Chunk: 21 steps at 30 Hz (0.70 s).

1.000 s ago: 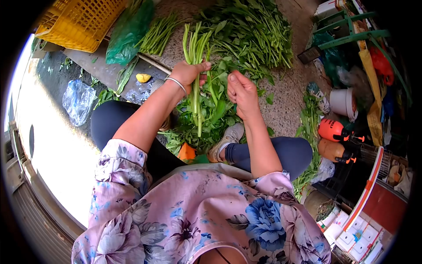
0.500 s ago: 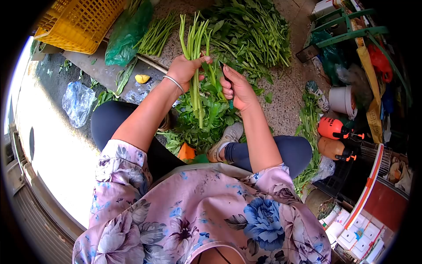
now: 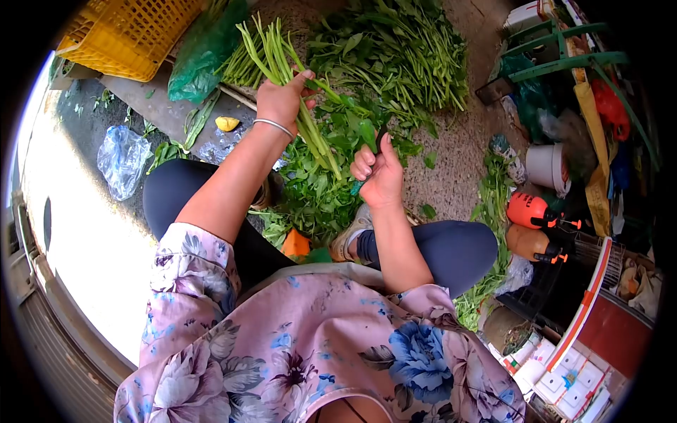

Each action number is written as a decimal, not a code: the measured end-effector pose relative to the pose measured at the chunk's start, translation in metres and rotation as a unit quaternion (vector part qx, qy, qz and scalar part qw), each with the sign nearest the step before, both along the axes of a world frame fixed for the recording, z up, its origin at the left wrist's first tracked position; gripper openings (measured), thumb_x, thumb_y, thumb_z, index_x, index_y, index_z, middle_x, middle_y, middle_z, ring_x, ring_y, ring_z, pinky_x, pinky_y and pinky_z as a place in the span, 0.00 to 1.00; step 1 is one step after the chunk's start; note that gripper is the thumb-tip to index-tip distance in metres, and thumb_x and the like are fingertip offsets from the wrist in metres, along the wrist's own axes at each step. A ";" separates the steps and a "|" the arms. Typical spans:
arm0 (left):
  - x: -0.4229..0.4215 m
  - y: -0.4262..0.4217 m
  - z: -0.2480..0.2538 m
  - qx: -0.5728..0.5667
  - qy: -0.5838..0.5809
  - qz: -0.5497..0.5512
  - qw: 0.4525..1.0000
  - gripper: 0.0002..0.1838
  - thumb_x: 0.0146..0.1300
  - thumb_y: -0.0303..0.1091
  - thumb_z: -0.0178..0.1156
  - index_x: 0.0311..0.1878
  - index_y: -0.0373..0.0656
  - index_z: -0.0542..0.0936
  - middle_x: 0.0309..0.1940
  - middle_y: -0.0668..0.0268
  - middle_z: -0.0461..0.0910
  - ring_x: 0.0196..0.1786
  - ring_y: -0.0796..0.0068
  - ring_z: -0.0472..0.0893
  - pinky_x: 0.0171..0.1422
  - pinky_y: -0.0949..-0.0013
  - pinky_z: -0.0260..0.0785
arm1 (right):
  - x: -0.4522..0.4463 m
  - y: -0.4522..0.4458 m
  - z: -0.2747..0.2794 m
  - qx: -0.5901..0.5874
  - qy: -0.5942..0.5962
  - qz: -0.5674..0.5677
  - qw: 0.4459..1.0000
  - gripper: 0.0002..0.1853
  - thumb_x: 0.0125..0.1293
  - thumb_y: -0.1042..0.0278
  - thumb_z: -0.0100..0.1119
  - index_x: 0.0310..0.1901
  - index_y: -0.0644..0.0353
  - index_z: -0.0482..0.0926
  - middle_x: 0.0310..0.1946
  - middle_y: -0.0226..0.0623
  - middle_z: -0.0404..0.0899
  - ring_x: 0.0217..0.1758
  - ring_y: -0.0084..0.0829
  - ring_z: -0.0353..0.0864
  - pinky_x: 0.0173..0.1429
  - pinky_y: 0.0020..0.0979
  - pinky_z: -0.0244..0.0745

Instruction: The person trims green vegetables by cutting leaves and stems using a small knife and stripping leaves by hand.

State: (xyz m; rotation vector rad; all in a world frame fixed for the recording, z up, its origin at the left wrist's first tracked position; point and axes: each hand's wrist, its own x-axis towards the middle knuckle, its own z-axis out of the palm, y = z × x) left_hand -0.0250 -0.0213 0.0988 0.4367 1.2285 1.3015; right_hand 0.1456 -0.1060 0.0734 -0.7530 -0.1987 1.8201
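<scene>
My left hand point(image 3: 279, 104), with a bracelet at the wrist, is closed round a bunch of long green stems point(image 3: 323, 146). Their bare ends fan out above the fist and the rest slants down to the right. A small knife point(image 3: 382, 132) with a dark blade is in my closed right hand point(image 3: 381, 173), and a bit of green handle shows below the fingers. A green leaf point(image 3: 367, 134) lies against the right fingertips; whether it is pinched there I cannot tell. Loose leaves point(image 3: 310, 194) are heaped on the ground below both hands, between my feet.
Long leafy greens point(image 3: 402, 60) lie in a large pile ahead. Trimmed stems point(image 3: 237, 70) rest by a green plastic bag point(image 3: 204, 60) and a yellow crate point(image 3: 130, 39). On the right are spray bottles point(image 3: 527, 210), a white pot point(image 3: 546, 168) and a green metal frame point(image 3: 564, 62).
My left hand has shifted left with the stems, which now lean more. My right hand has moved down, away from the bunch, its palm turned more upward.
</scene>
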 end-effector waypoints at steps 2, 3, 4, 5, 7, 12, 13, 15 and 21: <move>0.003 -0.002 -0.003 0.010 0.026 -0.019 0.999 0.09 0.56 0.29 0.58 0.40 0.43 0.71 0.33 0.66 0.78 0.31 0.74 0.77 0.28 0.73 0.66 | -0.007 0.011 0.008 -0.014 -0.004 -0.018 1.000 0.17 0.63 0.49 0.47 0.43 0.53 0.70 0.15 0.22 0.59 0.15 0.17 0.56 0.19 0.20 0.51; 0.005 -0.004 -0.001 0.022 0.053 -0.035 0.998 0.10 0.55 0.29 0.58 0.40 0.43 0.71 0.33 0.67 0.78 0.31 0.74 0.77 0.28 0.73 0.66 | -0.009 0.019 0.008 -0.024 0.003 -0.017 1.000 0.16 0.63 0.50 0.47 0.43 0.53 0.70 0.14 0.21 0.58 0.14 0.18 0.56 0.18 0.20 0.51; 0.006 -0.006 0.002 0.023 0.053 -0.037 0.998 0.10 0.55 0.29 0.58 0.40 0.43 0.71 0.33 0.67 0.78 0.31 0.74 0.77 0.28 0.73 0.66 | -0.011 0.026 0.008 -0.035 0.010 -0.016 0.999 0.16 0.63 0.50 0.47 0.43 0.53 0.70 0.14 0.21 0.57 0.14 0.18 0.55 0.18 0.20 0.52; 0.007 -0.007 0.005 0.029 0.054 -0.050 0.997 0.10 0.55 0.29 0.59 0.40 0.44 0.70 0.32 0.67 0.78 0.32 0.75 0.77 0.28 0.73 0.66 | -0.011 0.030 0.003 -0.043 0.039 -0.018 0.998 0.16 0.63 0.51 0.48 0.44 0.53 0.70 0.13 0.21 0.57 0.13 0.17 0.55 0.17 0.19 0.52; 0.007 -0.008 0.009 0.035 0.053 -0.059 0.996 0.11 0.55 0.29 0.60 0.40 0.44 0.70 0.32 0.67 0.78 0.32 0.75 0.78 0.28 0.73 0.66 | -0.009 0.030 0.000 -0.041 0.058 -0.002 0.997 0.16 0.63 0.51 0.47 0.45 0.52 0.70 0.13 0.21 0.57 0.13 0.17 0.55 0.16 0.19 0.51; 0.000 -0.006 0.008 0.087 0.085 -0.056 0.991 0.11 0.55 0.30 0.59 0.40 0.44 0.69 0.32 0.68 0.78 0.32 0.77 0.78 0.28 0.75 0.66 | 0.001 0.017 -0.025 -0.092 -0.303 0.117 0.941 0.16 0.62 0.55 0.53 0.49 0.50 0.70 0.14 0.19 0.58 0.13 0.15 0.53 0.17 0.18 0.48; -0.001 -0.005 0.010 0.089 0.085 -0.054 0.991 0.11 0.55 0.30 0.59 0.40 0.44 0.69 0.32 0.68 0.78 0.32 0.77 0.78 0.28 0.75 0.66 | 0.003 0.013 -0.029 -0.135 -0.303 0.116 0.936 0.18 0.60 0.55 0.56 0.49 0.52 0.70 0.14 0.19 0.58 0.13 0.14 0.53 0.17 0.18 0.47; 0.000 -0.007 0.012 0.078 0.098 -0.050 0.991 0.11 0.54 0.29 0.60 0.40 0.41 0.71 0.29 0.67 0.77 0.29 0.79 0.77 0.25 0.77 0.67 | 0.005 0.014 -0.027 -0.145 -0.303 0.085 0.938 0.18 0.59 0.54 0.57 0.47 0.53 0.71 0.14 0.19 0.58 0.13 0.13 0.53 0.17 0.18 0.47; 0.006 -0.009 0.003 0.072 0.164 -0.153 0.972 0.13 0.54 0.31 0.61 0.41 0.41 0.72 0.30 0.68 0.77 0.30 0.80 0.75 0.27 0.77 0.68 | -0.010 0.045 0.024 -0.029 -0.397 0.062 0.915 0.13 0.58 0.57 0.58 0.34 0.58 0.72 0.13 0.19 0.59 0.11 0.12 0.51 0.14 0.18 0.45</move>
